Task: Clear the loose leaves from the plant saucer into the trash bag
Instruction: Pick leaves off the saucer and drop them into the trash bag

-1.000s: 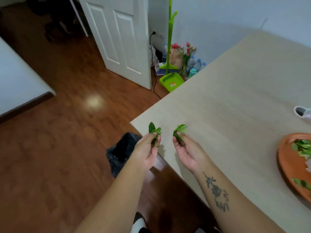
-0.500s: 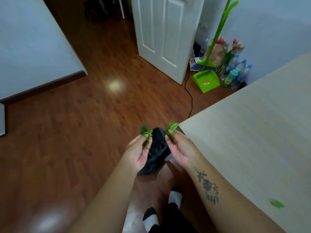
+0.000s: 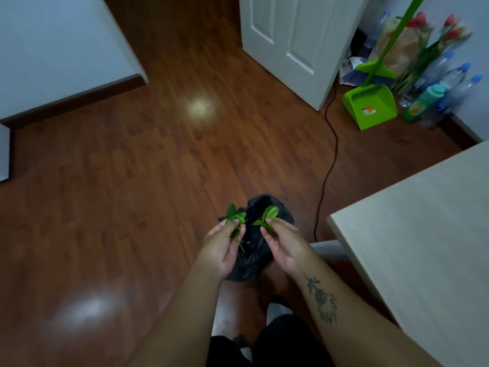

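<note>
A black trash bag [image 3: 255,256] stands open on the wooden floor beside the table corner. My left hand [image 3: 223,246] pinches a small bunch of green leaves [image 3: 235,217] over the bag's left side. My right hand [image 3: 284,241] pinches another bunch of green leaves [image 3: 268,215] over the bag's right side. Both hands hover above the bag's mouth, a short gap between them. The plant saucer is out of view.
The beige table [image 3: 418,234] fills the right side, its corner close to my right hand. A black cable [image 3: 329,165] runs across the floor. A green dustpan [image 3: 370,105], bottles [image 3: 447,83], flowers [image 3: 423,54] and a white door [image 3: 291,41] stand at the back.
Both hands carried their leaves left off the table and over the trash bag. The view swung left and down, so the orange saucer dropped out of sight.
</note>
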Available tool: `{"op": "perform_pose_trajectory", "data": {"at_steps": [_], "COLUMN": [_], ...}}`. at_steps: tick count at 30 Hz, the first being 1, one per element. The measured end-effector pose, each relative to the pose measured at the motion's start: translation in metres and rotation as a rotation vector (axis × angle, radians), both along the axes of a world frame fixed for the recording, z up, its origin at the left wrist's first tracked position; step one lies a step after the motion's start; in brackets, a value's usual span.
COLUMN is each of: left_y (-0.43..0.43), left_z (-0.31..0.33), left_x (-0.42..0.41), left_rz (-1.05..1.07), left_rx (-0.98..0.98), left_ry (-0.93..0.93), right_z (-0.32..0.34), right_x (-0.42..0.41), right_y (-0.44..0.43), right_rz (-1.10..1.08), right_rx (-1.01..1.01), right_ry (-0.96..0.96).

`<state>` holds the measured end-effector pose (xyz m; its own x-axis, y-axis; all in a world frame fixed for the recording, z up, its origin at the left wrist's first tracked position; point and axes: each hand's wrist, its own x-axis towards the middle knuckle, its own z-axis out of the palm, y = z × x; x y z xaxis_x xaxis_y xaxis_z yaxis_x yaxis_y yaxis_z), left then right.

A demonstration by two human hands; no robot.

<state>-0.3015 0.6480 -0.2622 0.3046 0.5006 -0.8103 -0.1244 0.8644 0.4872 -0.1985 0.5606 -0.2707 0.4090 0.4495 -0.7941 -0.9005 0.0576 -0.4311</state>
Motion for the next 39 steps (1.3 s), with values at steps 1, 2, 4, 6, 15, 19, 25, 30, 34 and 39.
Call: {"op": "perform_pose_trajectory", "data": {"at_steps": [1, 2, 4, 6, 15, 19, 25, 30, 34, 39], "left_y": [0.003, 0.005, 0.008, 0.010, 0.011, 0.013, 0.016, 0.012, 0.001, -0.030], "left_z": [-0.017, -0.035, -0.063, -0.091, -0.174, -0.164, -0.081, 0.022, 0.100, 0.158], "left_x": [0.002, 0.004, 0.009, 0.013, 0.017, 0.009, -0.001, -0.010, -0.012, -0.002], "left_rz": [-0.003, -0.009, -0.026, -0.048, -0.409, -0.392, -0.358, -0.424, -0.518, -0.711], "left_rx": [-0.001, -0.001, 0.006, 0.019, -0.016, 0.082, 0.286, 0.364, 0.430, 0.554], "left_ry": [0.009, 0.016, 0.039, 0.071, 0.252, 0.287, 0.328, 0.304, 0.247, 0.149], "right_z": [-0.017, -0.035, -0.065, -0.094, -0.179, -0.166, -0.076, 0.041, 0.130, 0.191], "right_x": [0.001, 0.003, 0.007, 0.012, 0.023, 0.021, 0.015, -0.002, -0.020, -0.032], "right_y": [0.003, 0.006, 0.011, 0.015, 0.010, 0.009, 0.011, 0.002, -0.025, -0.087], "right_rz": [-0.004, -0.011, -0.009, 0.020, 0.389, 0.392, 0.304, 0.294, 0.253, -0.007], "right_rx": [-0.021, -0.043, -0.095, -0.171, -0.369, -0.391, -0.403, -0.352, -0.315, -0.368], "right_ry": [-0.001, -0.005, -0.034, -0.081, -0.140, -0.241, -0.457, -0.566, -0.676, -0.730]}}
